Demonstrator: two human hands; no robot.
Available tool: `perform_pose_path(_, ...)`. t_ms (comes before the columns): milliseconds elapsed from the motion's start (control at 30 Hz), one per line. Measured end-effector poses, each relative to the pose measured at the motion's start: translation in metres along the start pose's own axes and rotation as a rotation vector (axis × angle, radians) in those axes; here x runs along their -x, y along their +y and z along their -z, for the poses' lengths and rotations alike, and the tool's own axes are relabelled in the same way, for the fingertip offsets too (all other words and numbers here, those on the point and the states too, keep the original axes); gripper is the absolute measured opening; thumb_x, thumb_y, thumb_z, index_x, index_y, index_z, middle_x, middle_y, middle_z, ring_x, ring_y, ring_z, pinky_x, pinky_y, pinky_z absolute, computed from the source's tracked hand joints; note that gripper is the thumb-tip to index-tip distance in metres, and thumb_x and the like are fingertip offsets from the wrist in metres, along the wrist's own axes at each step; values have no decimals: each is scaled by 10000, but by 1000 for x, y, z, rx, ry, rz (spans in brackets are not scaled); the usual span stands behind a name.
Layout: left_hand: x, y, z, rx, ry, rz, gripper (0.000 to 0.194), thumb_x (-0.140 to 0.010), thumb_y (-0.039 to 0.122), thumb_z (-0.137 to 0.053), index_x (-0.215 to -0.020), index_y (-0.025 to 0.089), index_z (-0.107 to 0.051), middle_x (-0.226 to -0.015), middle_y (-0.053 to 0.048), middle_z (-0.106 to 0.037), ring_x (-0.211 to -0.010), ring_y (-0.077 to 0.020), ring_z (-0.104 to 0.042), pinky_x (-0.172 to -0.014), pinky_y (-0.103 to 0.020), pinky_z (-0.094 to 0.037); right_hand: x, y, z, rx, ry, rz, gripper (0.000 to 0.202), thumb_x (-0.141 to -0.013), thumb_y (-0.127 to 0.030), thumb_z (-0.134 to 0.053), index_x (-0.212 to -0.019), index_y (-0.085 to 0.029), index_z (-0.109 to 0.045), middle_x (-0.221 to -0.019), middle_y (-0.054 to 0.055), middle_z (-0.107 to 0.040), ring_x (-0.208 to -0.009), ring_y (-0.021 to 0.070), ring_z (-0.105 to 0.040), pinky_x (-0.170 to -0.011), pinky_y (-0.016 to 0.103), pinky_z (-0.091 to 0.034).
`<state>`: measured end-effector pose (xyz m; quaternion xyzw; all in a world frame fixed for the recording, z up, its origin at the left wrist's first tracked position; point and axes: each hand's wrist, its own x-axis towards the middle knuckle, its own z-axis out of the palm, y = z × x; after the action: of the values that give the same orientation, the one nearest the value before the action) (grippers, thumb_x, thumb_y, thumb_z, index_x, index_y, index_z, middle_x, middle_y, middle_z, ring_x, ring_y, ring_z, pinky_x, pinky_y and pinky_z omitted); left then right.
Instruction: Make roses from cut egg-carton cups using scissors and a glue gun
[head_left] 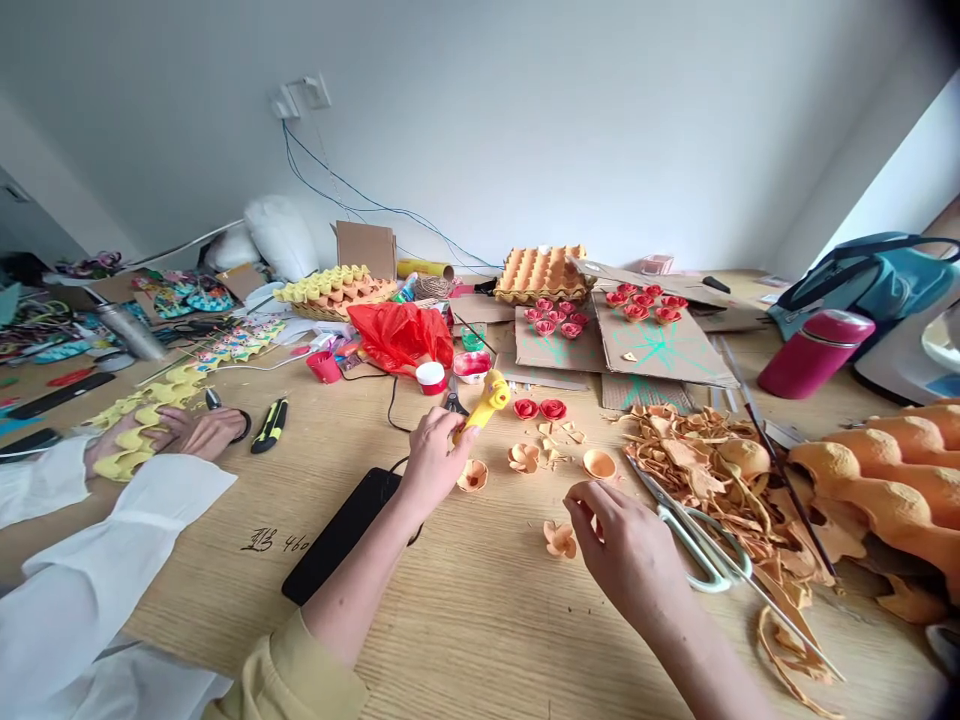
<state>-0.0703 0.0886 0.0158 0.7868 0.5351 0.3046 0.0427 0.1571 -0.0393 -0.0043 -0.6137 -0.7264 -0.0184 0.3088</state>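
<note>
The left hand (431,455) wraps its fingers (459,432) around a yellow glue gun (486,400), nozzle end tilted up and away over the wooden table (480,610). The right hand (622,545) hovers just above the table, fingers (581,497) loosely curled and pinching nothing that can be made out. An orange paper flower (560,540) lies just left of those fingers; another flower (472,476) sits just beside the left hand. Beyond the fingers rest two red roses (540,409) and an orange cup (598,463). Scissors (697,545) lie right of the right hand, against a heap of egg-carton scraps (712,470). Far left, another person's hands (180,432) rest on yellow cutouts (131,440).
</note>
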Motion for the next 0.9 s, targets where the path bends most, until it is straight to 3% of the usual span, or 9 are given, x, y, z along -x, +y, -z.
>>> perform_pose_path(233, 8, 15, 4, 333, 52, -86, 198, -964, 331, -534, -854, 189, -617, -902, -42, -613, -907, -203, -611, -846, -334, -482, 0, 1, -7, -26, 8, 29, 204, -1000, -224, -471, -828, -211, -580, -698, -4, -659, -614, 148, -630, -593, 258, -399)
perform_pose_path(600, 21, 38, 10, 385, 32, -94, 215, -938, 332, -560, -769, 199, -553, -852, -34, -597, -858, -207, -598, -830, -345, -470, -1, -2, -5, -69, -54, 40, 282, -1033, -243, -408, -898, -190, -650, -808, 48, -730, -735, 192, -700, -685, 296, -477)
perform_pose_path(800, 34, 53, 8, 499, -26, -104, 176, -949, 334, -551, -834, 201, -561, -850, -30, -609, -829, -191, -585, -774, -315, -456, -1, -8, 0, -351, -42, -71, 327, -1049, -320, -375, -1083, -192, -674, -761, 16, -731, -710, 169, -699, -681, 278, -505)
perform_pose_path(900, 37, 53, 11, 614, -68, -62, 179, -966, 355, -535, -874, 204, -559, -834, -16, -619, -782, -168, -584, -729, -286, -454, -3, -10, 3, -462, -72, -144, 335, -1041, -353, -388, -1034, -204, -688, -682, -11, -713, -608, 150, -673, -602, 261, -490)
